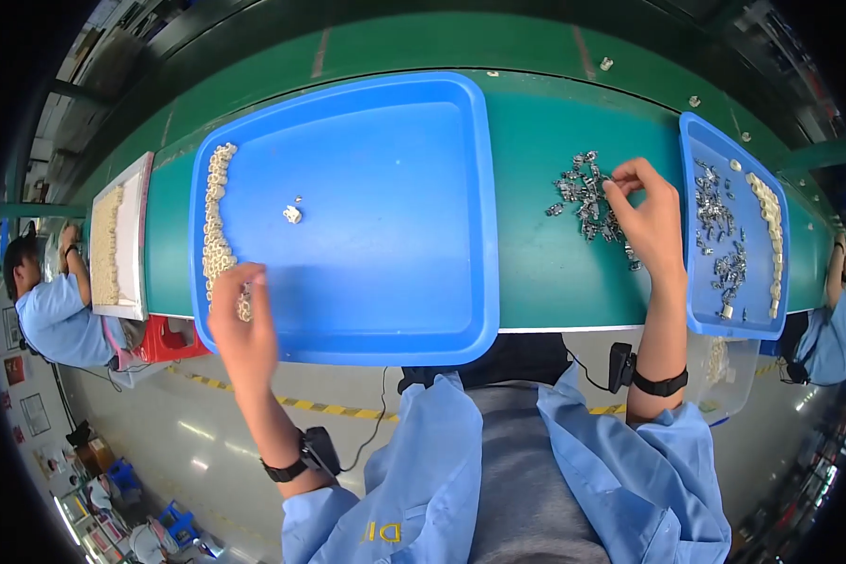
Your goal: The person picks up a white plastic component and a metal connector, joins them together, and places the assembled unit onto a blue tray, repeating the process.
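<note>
A large blue tray [376, 226] lies in front of me. Along its left wall runs a row of small cream-coloured parts [218, 202], and my left hand [240, 324] is over the near end of that row. Its fingers are curled in, slightly blurred; what they hold, if anything, is hidden. To the right of the tray, a pile of small shiny metal parts [587, 202] is spread on the green table. My right hand [650, 216] is at the pile's right edge, thumb and forefinger pinched together. Any part between those fingertips is too small to make out.
One cream part [292, 214] sits apart inside the large tray. A smaller blue tray [724, 315] at the right holds metal parts and a cream row. A white tray [133, 282] of cream parts stands at the far left. Other people in blue work at both sides.
</note>
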The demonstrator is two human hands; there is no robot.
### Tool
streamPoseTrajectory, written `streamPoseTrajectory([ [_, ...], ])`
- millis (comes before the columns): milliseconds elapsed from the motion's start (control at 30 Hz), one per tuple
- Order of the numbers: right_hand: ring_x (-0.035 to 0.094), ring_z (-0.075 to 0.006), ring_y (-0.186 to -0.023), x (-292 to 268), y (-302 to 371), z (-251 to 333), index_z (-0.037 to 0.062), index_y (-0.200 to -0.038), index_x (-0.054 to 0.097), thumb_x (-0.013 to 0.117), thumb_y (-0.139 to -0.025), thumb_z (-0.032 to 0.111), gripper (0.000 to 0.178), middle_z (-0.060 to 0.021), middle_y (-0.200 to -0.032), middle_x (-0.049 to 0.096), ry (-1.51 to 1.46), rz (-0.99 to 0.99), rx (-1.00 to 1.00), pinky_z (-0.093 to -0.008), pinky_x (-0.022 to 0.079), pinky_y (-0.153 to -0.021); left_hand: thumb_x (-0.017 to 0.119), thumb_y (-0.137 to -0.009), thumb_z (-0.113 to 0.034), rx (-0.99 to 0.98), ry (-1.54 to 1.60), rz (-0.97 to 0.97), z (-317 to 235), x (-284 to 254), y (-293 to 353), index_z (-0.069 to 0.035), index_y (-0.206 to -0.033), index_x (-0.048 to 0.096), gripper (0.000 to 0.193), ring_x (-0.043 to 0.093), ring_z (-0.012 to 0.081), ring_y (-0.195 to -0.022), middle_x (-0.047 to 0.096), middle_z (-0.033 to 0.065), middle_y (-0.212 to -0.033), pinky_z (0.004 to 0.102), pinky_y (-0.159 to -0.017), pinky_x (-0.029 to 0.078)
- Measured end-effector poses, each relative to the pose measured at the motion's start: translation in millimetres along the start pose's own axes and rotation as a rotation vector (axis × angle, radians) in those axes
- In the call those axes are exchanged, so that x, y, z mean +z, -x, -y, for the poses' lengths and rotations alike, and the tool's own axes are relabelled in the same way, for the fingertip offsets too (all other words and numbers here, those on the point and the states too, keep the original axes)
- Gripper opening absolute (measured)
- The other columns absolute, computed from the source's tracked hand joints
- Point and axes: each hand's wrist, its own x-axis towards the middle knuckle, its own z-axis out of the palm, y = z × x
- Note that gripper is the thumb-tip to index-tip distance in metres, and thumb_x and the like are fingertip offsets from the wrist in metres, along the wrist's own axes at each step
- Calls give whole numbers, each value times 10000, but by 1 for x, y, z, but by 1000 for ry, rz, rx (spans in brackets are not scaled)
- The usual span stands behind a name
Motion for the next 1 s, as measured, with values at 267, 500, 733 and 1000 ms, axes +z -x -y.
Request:
streamPoseTrajectory([
  [267,618,-162,-800,-6,32,6,-44,-971,693,717,-889,-18,90,-87,-871,675,-193,-21,-100,-286,497,-755,688,-954,-178,36,-626,-29,85,-27,-75,-42,-1011,718,150,666,247,-948,711,74,-1017,396,-863,486],
  [500,648,-164,-828,-1,55,12,-60,-1005,722,702,-889,-64,118,-98,-906,688,-363,139,-94,-281,509,-760,737,-896,-363,-96,-987,-18,85,-14,-100,-112,-950,722,257,644,248,-1010,683,29,-981,439,-881,428],
  [733,667,-169,-795,8,62,15,-56,-1067,742,651,-918,-95,179,-109,-888,687,-529,161,-78,-283,525,-728,747,-884,-302,-45,-1006,15,85,-8,-104,-101,-972,722,221,641,268,-1002,689,46,-1010,445,-879,424],
  [1000,673,-160,-753,16,68,12,-70,-1043,736,640,-936,-88,145,-120,-881,690,-549,126,-31,-281,527,-689,758,-869,-214,-48,-901,-30,93,-6,-98,-107,-949,721,140,642,265,-989,695,40,-1021,431,-853,430],
])
